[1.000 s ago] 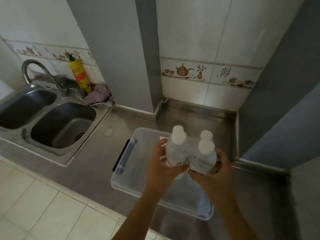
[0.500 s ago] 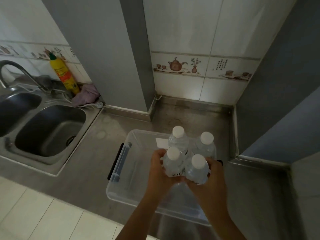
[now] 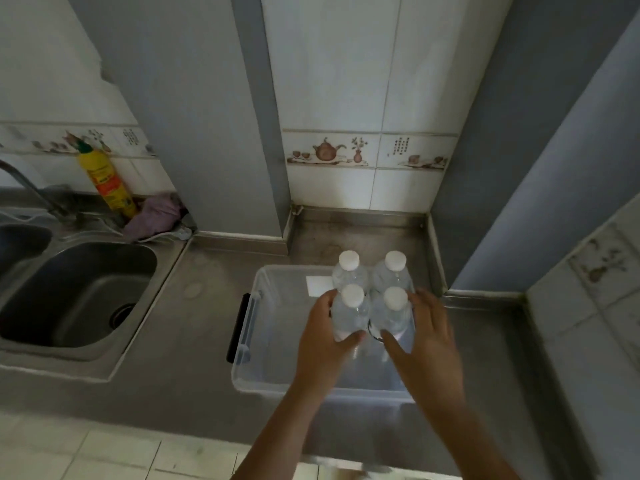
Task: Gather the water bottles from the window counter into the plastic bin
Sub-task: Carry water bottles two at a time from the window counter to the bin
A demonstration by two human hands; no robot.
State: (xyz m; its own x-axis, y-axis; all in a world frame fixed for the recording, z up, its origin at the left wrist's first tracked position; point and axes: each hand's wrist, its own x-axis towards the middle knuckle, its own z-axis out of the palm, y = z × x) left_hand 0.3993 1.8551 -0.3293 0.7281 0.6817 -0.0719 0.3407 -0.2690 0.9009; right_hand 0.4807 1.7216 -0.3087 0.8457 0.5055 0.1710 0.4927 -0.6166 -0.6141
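Note:
Several clear water bottles with white caps stand close together in the far right part of a clear plastic bin on the steel counter. My left hand wraps the near-left bottle, thumb across its front. My right hand cups the near-right bottle, with its fingers spread along the bottle's right side. Two more bottles, the far-left bottle and the far-right bottle, stand just behind, untouched. The bottles' lower parts are hidden by my hands.
The bin has a black handle on its left end. A steel sink with a faucet lies to the left. Behind it stand a yellow detergent bottle and a purple cloth. Walls close in the counter corner on the right.
My hands have lowered the two held bottles into the bin, beside the two standing there. The view has shifted right and a little closer.

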